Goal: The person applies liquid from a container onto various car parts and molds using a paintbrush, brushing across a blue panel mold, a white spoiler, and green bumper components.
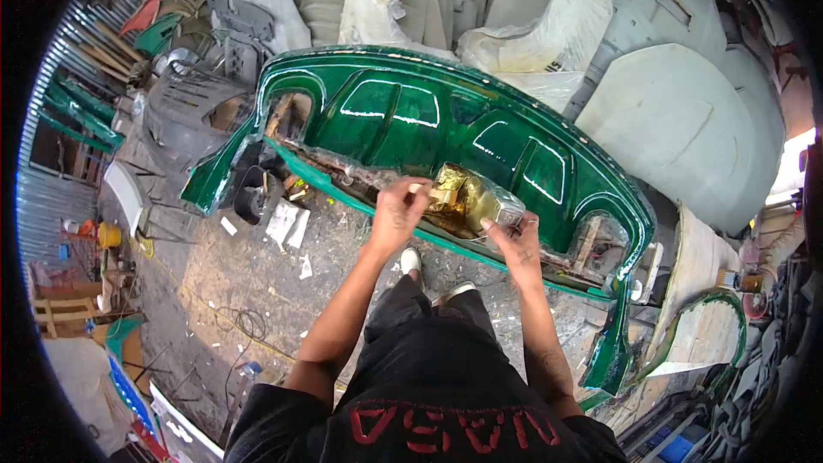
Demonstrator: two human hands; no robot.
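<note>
A glossy green mould, wide and curved like a car bumper, stretches in front of me. On its near part rests a container with shiny yellowish resin-like liquid showing in it; it looks tilted. My right hand grips the container's right end, thumb on the near side and fingers around the far side. My left hand is closed in a pinch on a pale tan tool that looks like a brush. The brush's far end is at the container's left side. Some of the left fingers are hidden.
Pale moulded shells and plastic sheeting stand behind the mould. To the left are a grey bumper-like part and a dark bucket. Scraps and a cable lie on the stained floor.
</note>
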